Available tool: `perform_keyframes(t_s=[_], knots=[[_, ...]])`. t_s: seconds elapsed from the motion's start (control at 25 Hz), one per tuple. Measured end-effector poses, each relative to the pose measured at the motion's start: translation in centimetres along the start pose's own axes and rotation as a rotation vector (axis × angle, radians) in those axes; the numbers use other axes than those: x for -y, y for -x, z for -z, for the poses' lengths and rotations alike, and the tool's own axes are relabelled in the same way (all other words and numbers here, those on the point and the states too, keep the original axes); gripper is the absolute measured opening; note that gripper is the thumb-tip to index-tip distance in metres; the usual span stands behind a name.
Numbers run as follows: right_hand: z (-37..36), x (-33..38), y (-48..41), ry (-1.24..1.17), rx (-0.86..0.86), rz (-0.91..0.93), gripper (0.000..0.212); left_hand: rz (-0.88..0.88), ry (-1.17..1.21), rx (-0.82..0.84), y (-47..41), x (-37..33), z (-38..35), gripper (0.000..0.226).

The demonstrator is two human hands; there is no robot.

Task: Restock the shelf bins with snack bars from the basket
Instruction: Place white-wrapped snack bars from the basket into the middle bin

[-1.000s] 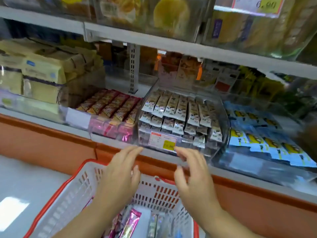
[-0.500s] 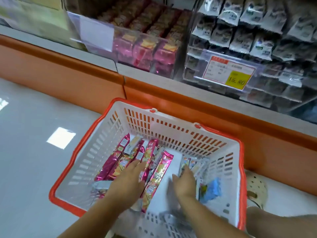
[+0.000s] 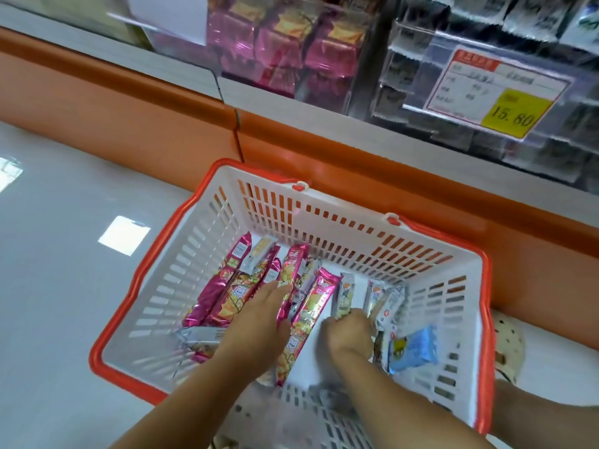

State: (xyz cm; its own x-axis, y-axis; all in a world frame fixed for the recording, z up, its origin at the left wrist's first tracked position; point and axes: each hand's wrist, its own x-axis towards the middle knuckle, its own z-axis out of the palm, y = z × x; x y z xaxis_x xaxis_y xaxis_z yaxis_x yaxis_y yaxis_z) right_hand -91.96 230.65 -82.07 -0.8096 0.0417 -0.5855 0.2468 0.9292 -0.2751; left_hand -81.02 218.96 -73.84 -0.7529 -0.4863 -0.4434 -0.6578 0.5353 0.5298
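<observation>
A white basket with an orange rim (image 3: 340, 234) stands on the floor below the shelf. Inside lie several pink snack bars (image 3: 223, 286), several grey-white bars (image 3: 381, 298) and a blue packet (image 3: 416, 346). My left hand (image 3: 256, 322) lies flat on the pink bars, fingers straight. My right hand (image 3: 348, 332) curls its fingers round a grey-white bar (image 3: 344, 294) near the basket's middle. Above, a clear bin holds pink bars (image 3: 282, 50), and the bin to its right holds grey-white bars (image 3: 531, 14).
An orange shelf base (image 3: 356, 147) runs across behind the basket. A price tag reading 15.80 (image 3: 499, 92) hangs on the right bin. Pale shiny floor (image 3: 64, 254) spreads to the left. A light perforated shoe (image 3: 509, 345) sits at the basket's right.
Both hands dropped from the shelf bin's front into the basket. The view tilted down. My right hand has closed on a grey-white bar.
</observation>
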Motion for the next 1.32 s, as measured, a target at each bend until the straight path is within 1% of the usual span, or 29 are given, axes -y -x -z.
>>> perform_keyframes(t_s=[0.04,0.12,0.2,0.24,0.28,0.36,0.4,0.48,0.52,0.6,0.68,0.76,0.84,0.88,0.92,1.0,1.08,1.16,1.2,1.24,1.32], knots=[[0.2,-0.4,0.1,-0.102,0.019,0.010,0.031,0.000,-0.002,-0.012,0.1,0.0,0.1,0.060],[1.1,-1.0,0.8,-0.337,0.003,0.031,0.017,-0.001,-0.003,-0.016,0.4,-0.2,0.3,0.059],[2.5,-1.2,2.2,-0.472,-0.045,0.106,0.018,-0.001,0.032,0.010,0.9,-1.2,0.6,0.057],[3.5,-1.2,3.1,-0.509,-0.048,0.166,0.017,0.007,0.095,0.027,1.1,-2.1,0.8,0.055],[4.4,-1.0,4.2,-0.534,-0.044,0.232,0.020,0.021,0.184,0.045,1.2,-3.1,1.2,0.054],[6.4,-0.6,6.1,-0.549,-0.061,0.377,0.037,0.040,0.368,0.062,1.4,-5.5,2.0,0.054],[7.5,-0.6,6.9,-0.544,-0.074,0.454,0.040,0.045,0.435,0.061,1.6,-6.9,2.6,0.055],[9.9,-0.9,8.4,-0.504,-0.088,0.580,0.041,0.044,0.569,0.054,2.2,-9.2,3.7,0.056],[11.2,-1.1,9.1,-0.487,-0.096,0.632,0.039,0.039,0.660,0.057,2.7,-10.1,4.2,0.052],[13.7,-1.8,10.3,-0.483,-0.112,0.756,0.038,0.022,0.822,0.069,3.8,-11.7,5.5,0.037],[16.3,-2.4,11.5,-0.467,-0.125,0.856,0.040,-0.014,0.860,0.079,5.0,-13.3,6.6,0.028],[18.8,-2.9,12.4,-0.439,-0.132,0.939,0.043,-0.069,0.886,0.091,5.8,-15.1,7.4,0.027],[21.5,-3.6,13.1,-0.393,-0.162,1.069,0.058,-0.149,0.900,0.116,6.7,-17.4,8.4,0.027],[22.8,-3.9,13.4,-0.352,-0.200,1.141,0.068,-0.193,0.903,0.133,7.1,-18.6,9.0,0.026],[24.5,-4.0,13.6,-0.298,-0.264,1.209,0.071,-0.245,0.898,0.149,7.5,-20.0,9.7,0.024],[27.9,-3.8,13.7,-0.212,-0.452,1.318,0.063,-0.327,0.879,0.158,8.1,-22.6,11.2,0.018],[31.8,-3.3,13.6,-0.207,-0.655,1.393,0.056,-0.430,0.860,0.148,8.5,-25.8,12.9,0.015],[35.6,-2.2,13.4,-0.240,-0.754,1.371,0.049,-0.548,0.822,0.066,8.3,-28.6,14.4,0.021],[37.3,-1.4,13.1,-0.255,-0.794,1.353,0.045,-0.611,0.745,-0.033,8.1,-29.6,15.2,0.027],[38.8,-0.6,12.6,-0.262,-0.848,1.327,0.043,-0.654,0.628,-0.173,7.8,-30.0,15.9,0.035],[41.1,1.2,11.0,-0.228,-0.948,1.248,0.041,-0.704,0.406,-0.436,7.2,-29.8,17.0,0.041]])
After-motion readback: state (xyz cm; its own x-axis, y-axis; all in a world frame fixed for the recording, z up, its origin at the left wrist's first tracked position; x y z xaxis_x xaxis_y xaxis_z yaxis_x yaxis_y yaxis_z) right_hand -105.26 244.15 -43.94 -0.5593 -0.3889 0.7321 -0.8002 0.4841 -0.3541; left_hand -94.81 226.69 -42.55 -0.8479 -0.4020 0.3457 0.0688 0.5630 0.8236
